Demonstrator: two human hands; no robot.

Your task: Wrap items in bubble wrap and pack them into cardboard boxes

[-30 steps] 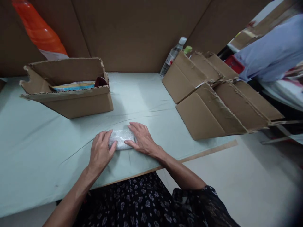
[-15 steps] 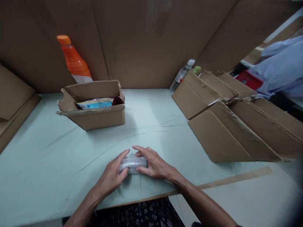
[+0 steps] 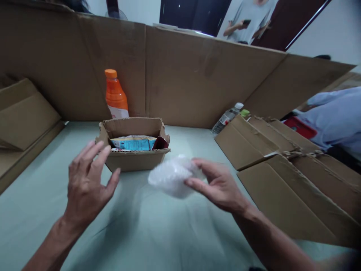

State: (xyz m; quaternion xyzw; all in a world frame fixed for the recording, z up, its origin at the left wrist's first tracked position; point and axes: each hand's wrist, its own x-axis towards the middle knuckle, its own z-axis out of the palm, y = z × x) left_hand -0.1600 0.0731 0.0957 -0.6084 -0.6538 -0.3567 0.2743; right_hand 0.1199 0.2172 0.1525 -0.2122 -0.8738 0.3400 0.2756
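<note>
Pinched between the thumb and fingers of my right hand (image 3: 218, 184) is a bubble-wrapped bundle (image 3: 172, 177), raised over the table and slightly blurred. What lies inside the wrap cannot be made out. My left hand (image 3: 87, 180) is open, fingers spread, near the left front corner of a small cardboard box (image 3: 135, 161); whether it touches the box is unclear. Inside that box are a blue and yellow packet (image 3: 134, 143) and a dark red item (image 3: 160, 143). The bundle is just in front of the box's right side.
Behind the box stands an orange bottle (image 3: 116, 94) against a tall cardboard wall (image 3: 180, 75). Several open cardboard boxes (image 3: 282, 195) sit at right, beside a clear bottle (image 3: 228, 118). More cardboard (image 3: 31, 116) is at left. A person (image 3: 251, 22) holds a phone beyond the wall.
The bundle has been lifted off the table and moved forward in my right hand. My left hand has let go and moved left and forward. The camera view has tilted up.
</note>
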